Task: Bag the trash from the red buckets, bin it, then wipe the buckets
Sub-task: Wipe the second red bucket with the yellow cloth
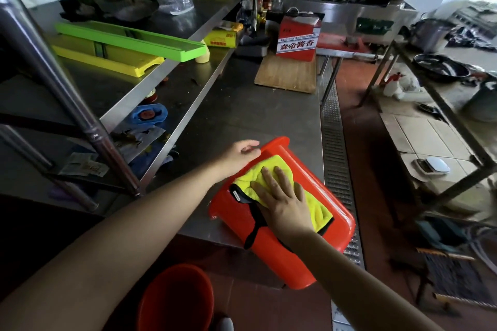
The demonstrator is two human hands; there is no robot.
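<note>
The bucket (pixel 282 212) lies on its side at the surface's (pixel 242 115) near corner, overhanging the edge. My right hand (pixel 282 201) presses the cloth (pixel 317 207) flat-fingered; my left hand (pixel 236 154) rests relaxed against its base. Open steel stretches beyond.

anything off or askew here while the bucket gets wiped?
The red bucket lies tipped on its side, overhanging the steel counter edge. The left hand steadies it; the right hand presses the yellow cloth. Scraps litter the lower shelf.
</note>
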